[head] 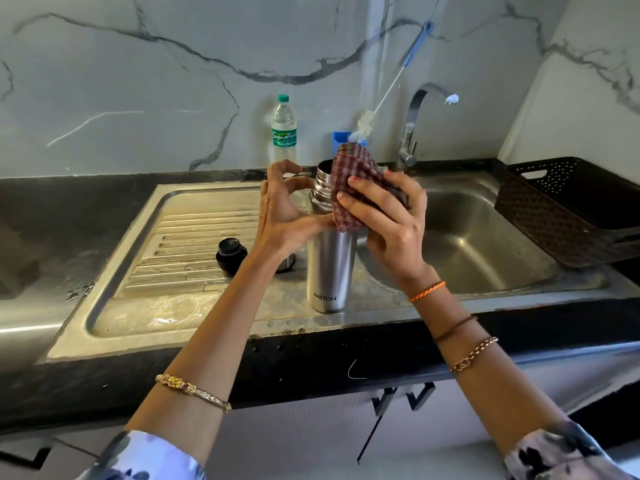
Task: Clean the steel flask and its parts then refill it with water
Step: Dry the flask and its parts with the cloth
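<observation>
Flask [330, 268] is standing upright, uncapped, on the sink rim [242, 327] between drainboard and basin. I am watching the right hand [388, 216] gripping a checked cloth [349, 188] against its neck; the left hand [287, 209] is hovering beside it, fingers loosely spread. Black cap [230, 251] is lying apart on the drainboard. I am judging drying underway, with refilling and capping remaining.

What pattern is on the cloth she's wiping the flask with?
Red-and-white checks on the cloth, seen in the head view.

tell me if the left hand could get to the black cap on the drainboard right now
Probably yes: the left hand holds nothing, and the black cap sits uncovered on the drainboard, just lower left of it, with nothing between them.
</observation>
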